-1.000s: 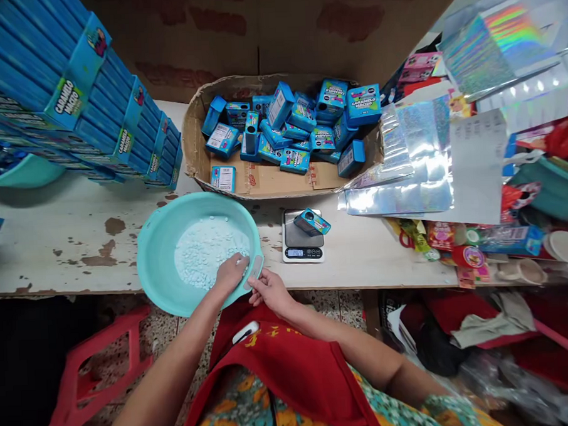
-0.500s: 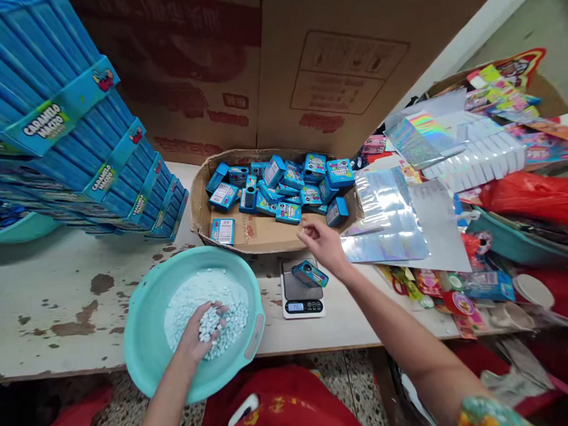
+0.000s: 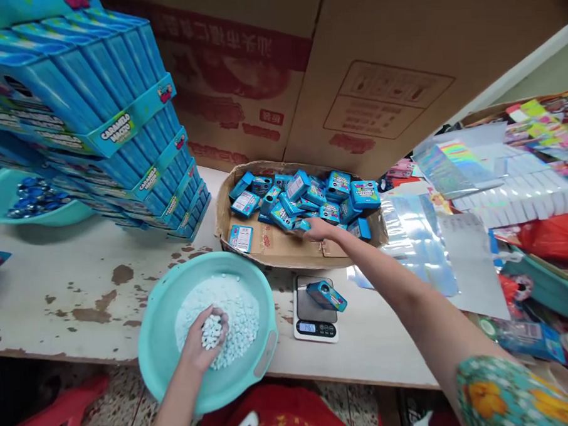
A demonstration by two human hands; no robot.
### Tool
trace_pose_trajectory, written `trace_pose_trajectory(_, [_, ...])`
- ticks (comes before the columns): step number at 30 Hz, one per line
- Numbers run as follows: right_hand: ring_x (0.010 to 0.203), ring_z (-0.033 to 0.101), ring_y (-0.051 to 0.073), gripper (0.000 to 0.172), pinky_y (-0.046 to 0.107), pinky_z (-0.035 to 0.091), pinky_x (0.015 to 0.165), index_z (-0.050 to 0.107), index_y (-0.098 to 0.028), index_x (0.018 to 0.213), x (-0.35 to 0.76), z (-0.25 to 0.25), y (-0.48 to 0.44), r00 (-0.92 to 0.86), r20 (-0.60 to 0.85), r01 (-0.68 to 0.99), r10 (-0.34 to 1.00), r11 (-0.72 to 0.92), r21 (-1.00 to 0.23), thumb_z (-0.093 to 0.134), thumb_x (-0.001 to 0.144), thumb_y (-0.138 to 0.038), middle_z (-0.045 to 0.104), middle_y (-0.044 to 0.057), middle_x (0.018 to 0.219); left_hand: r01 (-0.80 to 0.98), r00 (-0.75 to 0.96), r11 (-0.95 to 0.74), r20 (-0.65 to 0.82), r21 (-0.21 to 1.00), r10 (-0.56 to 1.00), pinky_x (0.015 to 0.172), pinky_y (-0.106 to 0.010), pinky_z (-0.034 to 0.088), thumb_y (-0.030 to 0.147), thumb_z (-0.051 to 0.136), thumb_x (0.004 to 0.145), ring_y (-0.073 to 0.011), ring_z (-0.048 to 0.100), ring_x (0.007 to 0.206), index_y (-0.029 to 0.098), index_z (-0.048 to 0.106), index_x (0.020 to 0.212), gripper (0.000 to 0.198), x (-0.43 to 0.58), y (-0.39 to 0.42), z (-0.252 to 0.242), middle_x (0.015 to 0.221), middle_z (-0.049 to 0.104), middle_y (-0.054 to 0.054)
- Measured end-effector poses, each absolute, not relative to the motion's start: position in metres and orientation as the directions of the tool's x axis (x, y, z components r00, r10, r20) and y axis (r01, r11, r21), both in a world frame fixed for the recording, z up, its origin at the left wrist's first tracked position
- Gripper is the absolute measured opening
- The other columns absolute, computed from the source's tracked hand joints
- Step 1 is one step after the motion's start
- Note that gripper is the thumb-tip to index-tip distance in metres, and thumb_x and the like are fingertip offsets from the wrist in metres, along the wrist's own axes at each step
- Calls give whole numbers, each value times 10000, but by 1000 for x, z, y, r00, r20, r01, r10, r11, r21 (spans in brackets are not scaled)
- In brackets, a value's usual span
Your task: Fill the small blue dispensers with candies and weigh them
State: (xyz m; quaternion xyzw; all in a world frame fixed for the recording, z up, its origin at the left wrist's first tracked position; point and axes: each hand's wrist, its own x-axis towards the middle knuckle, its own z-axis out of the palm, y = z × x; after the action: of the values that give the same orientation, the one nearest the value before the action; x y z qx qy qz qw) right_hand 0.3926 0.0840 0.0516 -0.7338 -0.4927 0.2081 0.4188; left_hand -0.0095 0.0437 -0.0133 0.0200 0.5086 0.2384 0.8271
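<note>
My left hand is cupped around a heap of small pale candies, inside a turquoise basin that holds more candies and powder. My right hand reaches into a low cardboard tray, its fingers closed on a small blue candy box; part of the grip is hidden. Several similar blue boxes lie jumbled in the tray. In front of the tray, a digital scale carries one blue candy box, lying tilted with a round hole facing up.
Stacked blue display cartons rise at the left, beside a second turquoise basin of shiny blue pieces. A large cardboard box stands behind. Silvery sheets and a red plastic bag clutter the right.
My right hand has moved from above the tray's front edge down among the boxes and taken hold of one. My left hand stays cupped in the basin. The view has shifted.
</note>
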Motion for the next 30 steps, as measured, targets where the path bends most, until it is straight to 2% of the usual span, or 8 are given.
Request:
trace_pose_trajectory(2, [635,596,150,146,270,479,646,642,-171,685,387,72,64,313,20,514,950,-152,-844,756,623,-237,661,-10,668,-386,308,877,-856,285,414,412,-184,444,209,630,760,-116,571,516,156,516,833,145,-7,45,-11,691,606,-37])
trace_pose_trajectory(4, [741,643,197,252,322,523,697,674,-187,860,371,87,40,208,-54,430,977,-140,-892,763,637,-264,710,16,842,-396,330,883,-858,252,393,366,-157,381,193,625,760,-93,530,464,158,507,825,139,-2,44,-11,653,578,-16])
trace_pose_trajectory(8, [874,671,236,347,416,531,821,645,-200,1031,310,92,-10,71,-199,-31,977,-197,-980,706,739,-377,711,49,994,-454,386,861,-820,229,422,304,-141,243,223,588,779,-68,416,373,170,471,746,133,4,42,-5,551,481,24])
trace_pose_trajectory(10, [897,665,229,375,413,515,852,622,-206,1070,274,85,-29,79,-228,-119,971,-217,-969,700,754,-392,701,46,1014,-491,363,834,-812,250,457,306,-145,233,245,570,792,-68,392,360,178,459,720,149,5,41,8,520,452,34])
trace_pose_trajectory(15, [903,615,225,382,376,477,842,616,-224,1054,201,64,-49,105,-85,247,991,-109,-963,751,714,-334,653,30,960,-635,295,655,-655,410,695,336,-173,269,302,589,781,-81,407,375,183,462,668,208,14,38,70,493,449,35])
trace_pose_trajectory(18, [917,604,246,331,380,469,830,646,-219,1018,173,55,-47,87,15,440,996,-25,-898,749,720,-321,637,55,962,-688,119,450,-523,569,844,415,-202,378,311,647,727,-97,492,449,174,473,634,241,27,35,94,520,486,27])
trace_pose_trajectory(22, [957,604,251,348,377,469,846,621,-229,1073,153,53,-43,42,74,536,996,40,-843,712,737,-214,647,63,1011,-620,-118,233,-382,749,917,543,-249,467,315,688,692,-118,568,533,161,499,636,250,37,30,92,574,543,22])
trace_pose_trajectory(30, [923,620,246,320,349,473,801,624,-233,1026,145,62,-36,-4,62,626,998,51,-778,697,717,-189,667,52,979,-469,-225,135,-266,873,937,571,-262,476,399,652,745,-122,563,516,164,512,638,294,34,30,90,552,542,26])
